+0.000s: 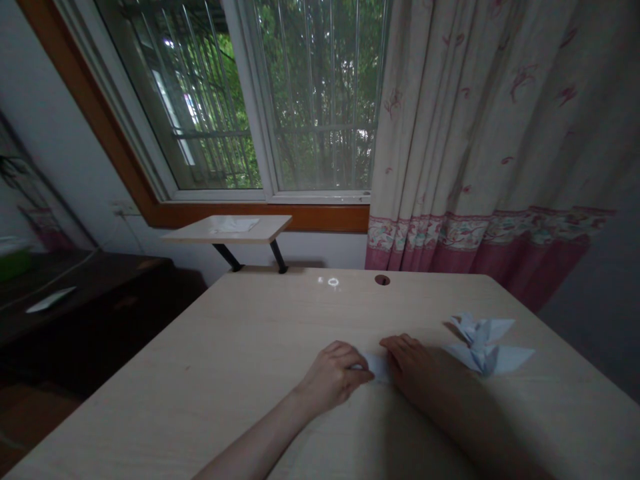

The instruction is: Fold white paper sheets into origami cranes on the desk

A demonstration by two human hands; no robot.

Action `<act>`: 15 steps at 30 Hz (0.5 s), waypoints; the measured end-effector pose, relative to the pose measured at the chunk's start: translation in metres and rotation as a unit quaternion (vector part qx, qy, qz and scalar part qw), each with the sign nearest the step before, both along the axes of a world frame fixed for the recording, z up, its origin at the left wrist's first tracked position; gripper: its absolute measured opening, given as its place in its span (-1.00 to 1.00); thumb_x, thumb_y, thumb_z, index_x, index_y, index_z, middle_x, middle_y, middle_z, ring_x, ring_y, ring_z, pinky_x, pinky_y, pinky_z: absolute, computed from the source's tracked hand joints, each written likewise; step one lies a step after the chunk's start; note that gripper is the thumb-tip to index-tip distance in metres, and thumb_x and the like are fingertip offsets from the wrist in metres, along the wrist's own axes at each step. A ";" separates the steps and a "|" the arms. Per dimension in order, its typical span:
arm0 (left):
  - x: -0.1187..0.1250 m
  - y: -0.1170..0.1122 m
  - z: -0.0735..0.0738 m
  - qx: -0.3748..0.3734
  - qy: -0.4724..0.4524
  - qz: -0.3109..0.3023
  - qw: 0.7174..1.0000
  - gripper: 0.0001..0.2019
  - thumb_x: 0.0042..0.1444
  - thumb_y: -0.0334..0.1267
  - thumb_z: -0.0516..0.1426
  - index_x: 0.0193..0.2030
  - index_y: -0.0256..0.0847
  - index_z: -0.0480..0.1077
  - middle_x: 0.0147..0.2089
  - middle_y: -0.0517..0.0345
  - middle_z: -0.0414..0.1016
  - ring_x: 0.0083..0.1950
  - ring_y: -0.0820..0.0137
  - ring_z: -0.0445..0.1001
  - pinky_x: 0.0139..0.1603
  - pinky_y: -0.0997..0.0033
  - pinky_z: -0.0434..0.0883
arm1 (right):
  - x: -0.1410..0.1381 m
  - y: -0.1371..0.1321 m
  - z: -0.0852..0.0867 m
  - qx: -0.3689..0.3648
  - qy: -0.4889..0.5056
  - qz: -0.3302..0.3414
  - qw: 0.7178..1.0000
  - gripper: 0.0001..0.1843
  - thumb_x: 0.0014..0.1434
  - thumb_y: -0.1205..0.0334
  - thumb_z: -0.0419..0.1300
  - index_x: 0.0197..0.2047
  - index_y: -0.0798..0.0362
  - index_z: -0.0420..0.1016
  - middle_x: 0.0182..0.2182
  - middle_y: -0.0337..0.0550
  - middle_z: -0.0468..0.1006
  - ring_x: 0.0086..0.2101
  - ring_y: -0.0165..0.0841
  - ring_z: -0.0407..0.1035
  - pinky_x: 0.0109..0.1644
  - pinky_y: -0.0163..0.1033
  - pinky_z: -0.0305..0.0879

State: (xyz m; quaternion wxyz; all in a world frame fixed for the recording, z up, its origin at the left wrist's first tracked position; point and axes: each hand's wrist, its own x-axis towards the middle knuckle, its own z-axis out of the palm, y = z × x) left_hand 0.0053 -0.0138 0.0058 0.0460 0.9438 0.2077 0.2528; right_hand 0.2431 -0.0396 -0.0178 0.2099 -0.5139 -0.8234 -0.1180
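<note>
A small white folded paper lies on the pale wooden table, between both of my hands. My left hand has its fingers curled and pressed on the paper's left edge. My right hand lies over the paper's right side, fingers together and pressing down. Most of the paper is hidden under the fingers. Two finished white paper cranes, one behind the other, sit just right of my right hand.
A round cable hole is near the table's far edge. A small raised shelf with a paper on it stands at the back left. A dark cabinet is to the left, a window and flowered curtain behind.
</note>
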 end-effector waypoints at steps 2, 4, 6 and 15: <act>0.001 0.000 -0.001 0.002 0.000 0.017 1.000 -0.79 0.30 -0.34 0.08 -0.08 -0.02 0.52 -0.15 0.18 0.57 -0.09 0.35 0.45 -0.05 0.31 0.27 | -0.002 0.001 0.000 0.006 0.005 0.000 1.000 -0.57 0.09 0.50 -0.04 -0.04 0.05 0.45 -0.12 0.01 0.60 -0.10 -0.15 0.48 -0.05 0.01 0.43; 0.001 0.001 -0.001 -0.002 0.004 0.042 0.999 -0.79 0.26 -0.36 0.11 -0.08 0.00 0.52 -0.16 0.17 0.57 -0.11 0.34 0.44 -0.10 0.31 0.27 | -0.004 0.003 -0.001 0.006 0.017 0.017 1.000 -0.55 0.05 0.53 -0.05 -0.06 0.04 0.46 -0.14 -0.02 0.60 -0.11 -0.18 0.48 -0.02 0.01 0.42; 0.000 0.002 -0.002 -0.007 0.009 0.056 0.998 -0.78 0.24 -0.37 0.13 -0.08 0.01 0.53 -0.16 0.18 0.56 -0.13 0.35 0.44 -0.13 0.32 0.28 | -0.005 0.005 -0.003 0.000 0.036 0.053 0.998 -0.49 0.00 0.57 -0.07 -0.06 0.02 0.45 -0.14 -0.07 0.59 -0.10 -0.24 0.47 0.05 -0.03 0.39; 0.000 0.005 -0.009 0.021 0.016 0.092 0.995 -0.82 0.22 -0.40 0.14 -0.17 -0.06 0.54 -0.14 0.21 0.58 -0.12 0.40 0.51 -0.08 0.36 0.36 | -0.002 0.010 -0.016 -0.086 0.148 0.184 0.968 -0.37 0.07 0.55 -0.01 0.19 0.00 0.37 0.19 -0.06 0.38 0.22 -0.28 0.18 0.26 0.00 0.21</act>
